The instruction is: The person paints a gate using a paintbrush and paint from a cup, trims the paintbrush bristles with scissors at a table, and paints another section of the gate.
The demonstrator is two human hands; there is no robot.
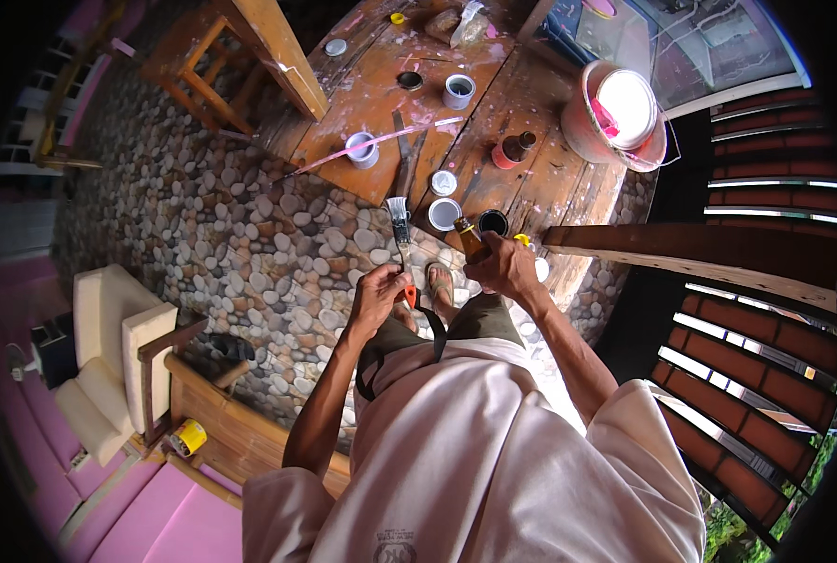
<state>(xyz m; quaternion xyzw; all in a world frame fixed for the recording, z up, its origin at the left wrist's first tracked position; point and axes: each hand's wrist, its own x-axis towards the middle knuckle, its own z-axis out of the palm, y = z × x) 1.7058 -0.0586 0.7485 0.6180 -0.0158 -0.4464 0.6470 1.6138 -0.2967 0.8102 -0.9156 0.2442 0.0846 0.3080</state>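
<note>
My left hand (382, 295) holds a paintbrush (399, 229) upright by its orange-tipped handle, its bristles whitish and pointing at the table. My right hand (506, 266) grips a brown glass bottle (470, 239), its neck leaning towards an open can of dark paint (493, 222) at the table's near edge. Just left of that can stand an open can with grey contents (445, 214) and a round lid (443, 183). Farther back on the wooden table (390, 84) are a second brown bottle (514, 150), two more open cans (362, 150) and a pink-stained stick (404, 134).
A paint-stained bucket (580, 119) with a white lid or can in it stands at the table's right. A wooden post (284, 63) rises at the left, near a wooden stool (200, 77). A wooden beam (699, 260) juts in from the right. A cream armchair (109, 352) stands lower left.
</note>
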